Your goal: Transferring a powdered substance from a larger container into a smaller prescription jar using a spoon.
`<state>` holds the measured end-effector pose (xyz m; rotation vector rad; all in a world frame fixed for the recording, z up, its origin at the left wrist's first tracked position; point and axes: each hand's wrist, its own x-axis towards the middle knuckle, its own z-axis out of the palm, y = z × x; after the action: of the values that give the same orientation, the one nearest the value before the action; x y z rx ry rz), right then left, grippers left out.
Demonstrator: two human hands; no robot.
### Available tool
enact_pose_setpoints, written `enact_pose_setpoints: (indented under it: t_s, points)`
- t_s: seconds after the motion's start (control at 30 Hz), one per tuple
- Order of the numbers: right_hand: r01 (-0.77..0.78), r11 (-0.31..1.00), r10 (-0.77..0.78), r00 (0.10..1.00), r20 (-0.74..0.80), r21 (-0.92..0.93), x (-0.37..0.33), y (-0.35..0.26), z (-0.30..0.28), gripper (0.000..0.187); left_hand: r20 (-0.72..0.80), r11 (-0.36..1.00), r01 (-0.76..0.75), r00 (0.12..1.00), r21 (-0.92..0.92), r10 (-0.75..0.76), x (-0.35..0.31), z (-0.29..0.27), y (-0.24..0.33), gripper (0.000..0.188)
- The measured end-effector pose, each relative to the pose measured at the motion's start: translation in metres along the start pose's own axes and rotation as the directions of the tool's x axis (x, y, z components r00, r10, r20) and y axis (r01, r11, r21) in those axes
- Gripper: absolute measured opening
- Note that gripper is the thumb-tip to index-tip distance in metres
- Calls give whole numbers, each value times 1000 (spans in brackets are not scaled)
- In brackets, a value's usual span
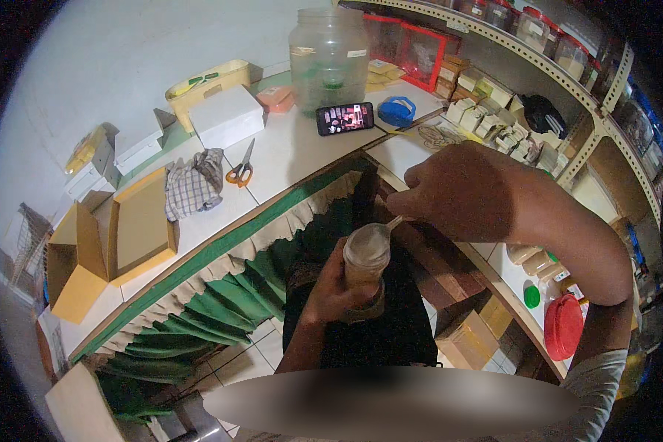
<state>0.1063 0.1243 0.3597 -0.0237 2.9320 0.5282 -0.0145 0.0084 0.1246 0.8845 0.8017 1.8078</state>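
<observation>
My left hand point(337, 295) is wrapped round a clear jar point(363, 274) with pale contents, held upright over my lap. A whitish, wrinkled covering that looks like plastic film point(368, 245) lies over its mouth. Just to the right of the mouth, my right hand point(438, 191) is closed, knuckles up, fingertips pointing down. A short pale strip point(395, 222) sticks out between the jar's rim and those fingers. What the right fingers pinch is mostly hidden.
On the white tiled counter stand a large clear jar point(328, 62), a propped phone point(345, 119), orange-handled scissors point(240, 168), a checked cloth point(194, 184) and an open cardboard box point(141, 225). A red lid point(563, 326) lies right. Shelves point(560, 74) hold red-lidded jars.
</observation>
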Motion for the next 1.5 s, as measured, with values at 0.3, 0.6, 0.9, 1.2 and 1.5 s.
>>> enact_pose_setpoints:
  t_s: [0.3, 0.6, 0.9, 1.2, 1.5]
  points:
    - [267, 873, -261, 963, -70, 409, 10, 24, 33, 9, 133, 924, -31, 991, 382, -22, -3, 3, 1, 67]
    - [154, 976, -177, 972, 151, 152, 25, -9, 46, 16, 91, 971, 104, 988, 213, -126, -15, -12, -28, 65]
    - [73, 992, -90, 980, 179, 100, 22, -10, 22, 17, 168, 949, 95, 974, 302, -151, 6, -26, -20, 82]
    - [71, 997, -73, 995, -69, -35, 9, -1, 10, 15, 187, 972, 106, 971, 208, -146, 1, -25, -13, 83]
    - [263, 889, -257, 964, -69, 376, 10, 27, 19, 12, 70, 942, -69, 996, 328, 48, -6, 3, 7, 79]
